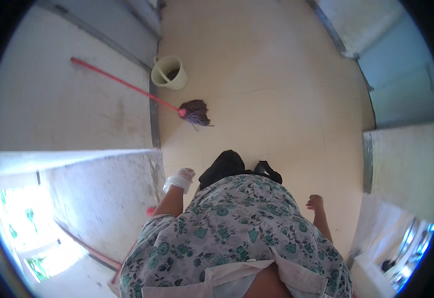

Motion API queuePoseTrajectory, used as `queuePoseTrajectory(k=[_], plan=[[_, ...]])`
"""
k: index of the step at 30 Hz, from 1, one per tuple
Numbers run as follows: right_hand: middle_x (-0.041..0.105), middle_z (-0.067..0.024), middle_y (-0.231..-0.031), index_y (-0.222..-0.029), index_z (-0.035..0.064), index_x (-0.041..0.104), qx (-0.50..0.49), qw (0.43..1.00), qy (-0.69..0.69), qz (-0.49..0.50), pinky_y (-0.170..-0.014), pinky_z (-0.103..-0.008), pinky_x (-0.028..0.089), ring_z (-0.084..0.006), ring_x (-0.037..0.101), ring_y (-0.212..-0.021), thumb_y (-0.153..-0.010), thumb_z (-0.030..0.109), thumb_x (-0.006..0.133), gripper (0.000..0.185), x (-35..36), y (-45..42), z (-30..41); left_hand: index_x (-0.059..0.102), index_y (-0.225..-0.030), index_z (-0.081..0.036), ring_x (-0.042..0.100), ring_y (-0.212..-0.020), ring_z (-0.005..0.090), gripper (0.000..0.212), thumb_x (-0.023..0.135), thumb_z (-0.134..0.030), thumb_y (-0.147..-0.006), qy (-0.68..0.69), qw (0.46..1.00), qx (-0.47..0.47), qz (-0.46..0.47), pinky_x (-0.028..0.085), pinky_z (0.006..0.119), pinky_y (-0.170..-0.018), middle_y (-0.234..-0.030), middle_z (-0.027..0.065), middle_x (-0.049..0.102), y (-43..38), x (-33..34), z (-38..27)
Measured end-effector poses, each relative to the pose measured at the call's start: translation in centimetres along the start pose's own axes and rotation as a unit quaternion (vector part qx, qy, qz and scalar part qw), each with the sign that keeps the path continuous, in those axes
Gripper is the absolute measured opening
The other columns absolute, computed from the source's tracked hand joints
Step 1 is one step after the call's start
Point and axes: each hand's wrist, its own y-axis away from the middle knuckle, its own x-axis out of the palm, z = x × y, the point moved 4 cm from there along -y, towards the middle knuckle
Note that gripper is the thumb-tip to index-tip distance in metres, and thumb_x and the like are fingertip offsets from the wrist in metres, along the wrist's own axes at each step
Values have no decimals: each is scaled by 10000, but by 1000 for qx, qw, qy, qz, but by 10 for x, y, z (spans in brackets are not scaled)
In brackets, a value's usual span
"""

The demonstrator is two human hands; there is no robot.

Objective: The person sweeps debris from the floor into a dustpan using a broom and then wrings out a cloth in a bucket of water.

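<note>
At my left side hangs my left hand (179,179), wrapped in a thin, translucent plastic glove that bunches at the wrist. Its fingers look curled, and its palm is hidden. My right hand (315,202) is bare and hangs away from my body, fingers loosely bent and a little apart, with nothing seen in it. Ahead of me on the left, a mop leans on the wall by its red handle (123,82). Its dark string head (196,112) rests on the floor. Beside it stands a cream plastic bucket (179,79) with dark contents. Neither hand touches these.
The tiled floor (276,119) runs ahead between a pale left wall (71,108) and a right wall with a bluish door (403,82). A wall corner (157,160) juts near my left hand. Bright window openings (23,219) show at lower left.
</note>
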Motion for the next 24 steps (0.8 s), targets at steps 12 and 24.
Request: queuePoseTrajectory(k=[12,24], plan=[[570,-102,-772,-1104,76,491,-212,972,62,85,-457,-352,508,-230,610,-575,-848,294,493,336,79,-40,325,572,-1099,-301,512,-1079,230,328,458,-420,-815,232,890,-355,167,421,348,-878,-1170,-6,539,-8,-27,-23],[606,-126,-791,-1012,38,569,-158,955,225,108,-516,-353,522,-224,627,-614,-784,225,576,295,220,-6,487,563,-1056,-101,574,-780,193,250,474,-164,-831,588,740,-300,-132,457,337,-580,-966,67,592,-239,-147,205]])
